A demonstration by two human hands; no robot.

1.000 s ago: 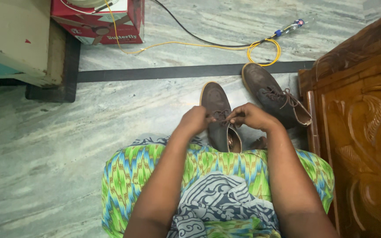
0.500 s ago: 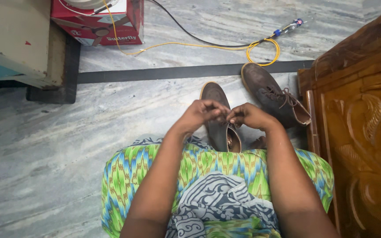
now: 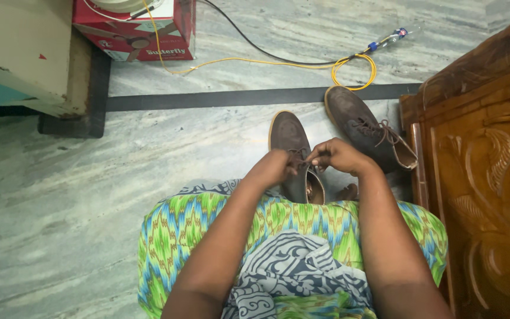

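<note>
Both the left hand [image 3: 280, 167] and right hand [image 3: 339, 156] have fingers pinched closed on the laces [image 3: 303, 158] of the brown shoe [image 3: 287, 134] on the floor, mid-lacing, likely needing a steady, even pull next.

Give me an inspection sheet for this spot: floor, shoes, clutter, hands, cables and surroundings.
Surface: grey streaked stone floor with a dark strip across it.
Job's things: near shoe, brown, toe pointing away, under both hands; its laces are between the fingers. Far shoe lies tilted beside it, laces loose.
Clutter: red box at the top.
Hands: left hand and right hand both pinch the laces over the near shoe.
Cables: yellow cable runs from the box to a coil by the far shoe; black cable crosses beside it.
Surroundings: carved wood furniture at right; pale cabinet at left; green patterned cloth over the lap.
</note>
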